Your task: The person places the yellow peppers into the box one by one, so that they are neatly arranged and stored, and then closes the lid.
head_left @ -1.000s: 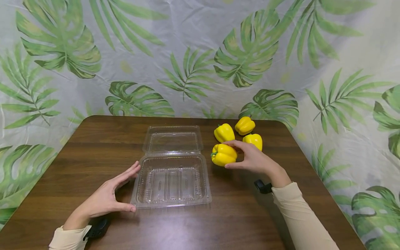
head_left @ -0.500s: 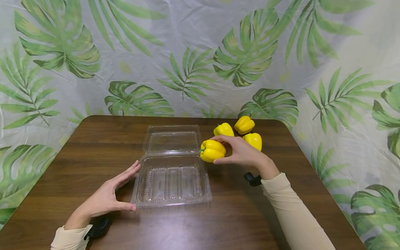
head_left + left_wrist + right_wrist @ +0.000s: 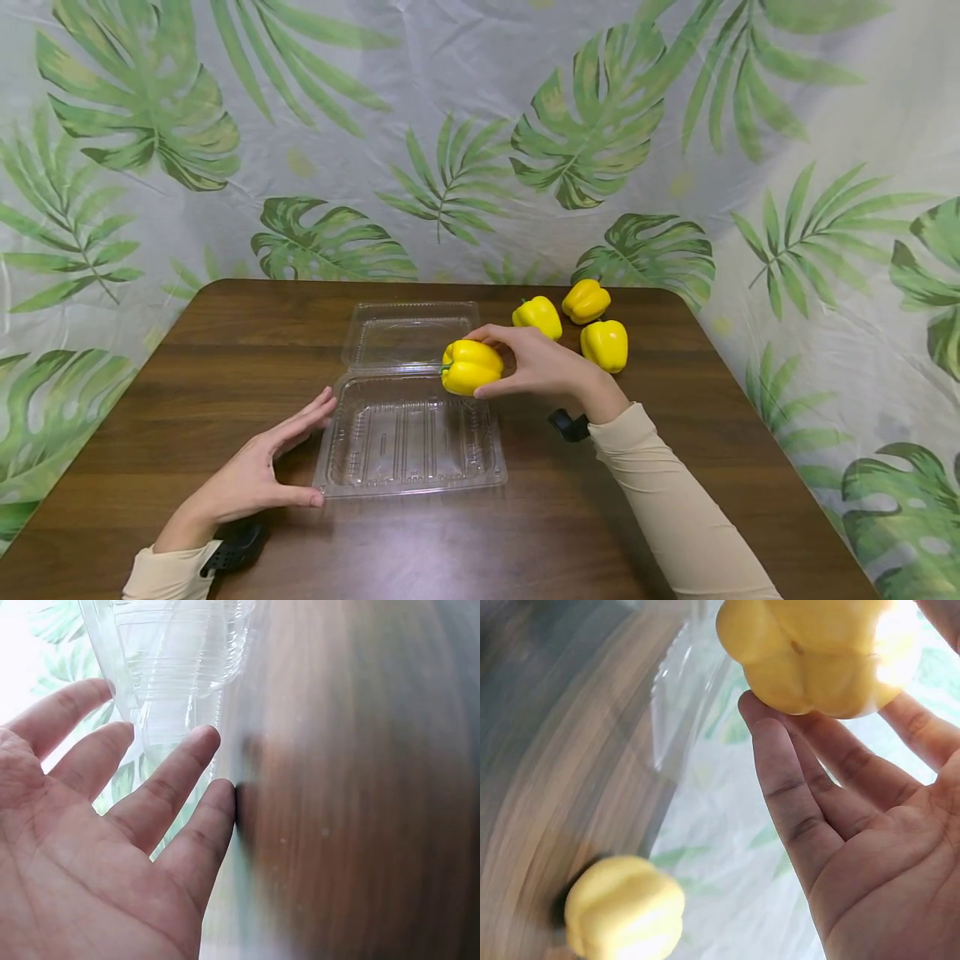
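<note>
My right hand (image 3: 534,365) pinches a yellow bell pepper (image 3: 471,367) between thumb and fingers, its green stem pointing left. In the head view the pepper overlaps the right side of a clear plastic clamshell container (image 3: 411,492), near the hinge. The container lies unfolded, its lid (image 3: 412,333) flat toward the back. In the right wrist view the held pepper (image 3: 810,656) shows its lobed underside. My left hand (image 3: 251,479) is spread at the container's left edge, thumb by the front corner; in the left wrist view its fingers (image 3: 169,780) are straight, fingertips right at the clear rim.
Three more yellow bell peppers stand at the back right of the brown wooden table (image 3: 225,358): a left one (image 3: 537,317), a rear one (image 3: 587,301) and a right one (image 3: 604,346). Behind the table hangs a leaf-patterned cloth (image 3: 465,150).
My right hand has carried the pepper leftward, from beside the other peppers to over the container's right side. The left hand and the container have stayed in place.
</note>
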Demonstrator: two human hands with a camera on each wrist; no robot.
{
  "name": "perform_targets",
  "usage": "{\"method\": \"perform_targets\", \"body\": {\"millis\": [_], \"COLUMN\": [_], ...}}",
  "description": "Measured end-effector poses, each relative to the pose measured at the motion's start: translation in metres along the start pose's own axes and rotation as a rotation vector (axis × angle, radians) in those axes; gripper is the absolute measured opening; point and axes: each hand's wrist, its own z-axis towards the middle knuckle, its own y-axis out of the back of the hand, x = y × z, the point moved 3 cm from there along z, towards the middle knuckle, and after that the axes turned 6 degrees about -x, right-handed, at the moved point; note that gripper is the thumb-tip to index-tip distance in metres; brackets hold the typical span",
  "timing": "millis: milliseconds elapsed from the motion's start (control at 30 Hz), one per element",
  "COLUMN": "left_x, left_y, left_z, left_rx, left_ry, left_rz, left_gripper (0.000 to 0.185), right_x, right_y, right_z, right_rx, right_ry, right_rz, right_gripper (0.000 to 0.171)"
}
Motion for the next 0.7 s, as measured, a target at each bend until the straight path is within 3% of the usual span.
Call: {"method": "perform_targets", "body": {"millis": [233,700], "left_x": [0.001,0.002], "left_y": [-0.002,-0.001], "left_z": [0.002,0.0], "left_rx": [-0.011,-0.008], "left_ry": [-0.015,0.028], "left_rz": [0.037,0.058], "left_gripper": [0.115,0.114], "right_x": [0.013,0.038], "right_y": [-0.016,-0.06], "right_z": [0.017,0.05], "right_rx": [0.064,0.178], "right_ry": [0.028,0.097], "right_rz": [-0.01,-0.099], "right_gripper": [0.072,0.071]}}
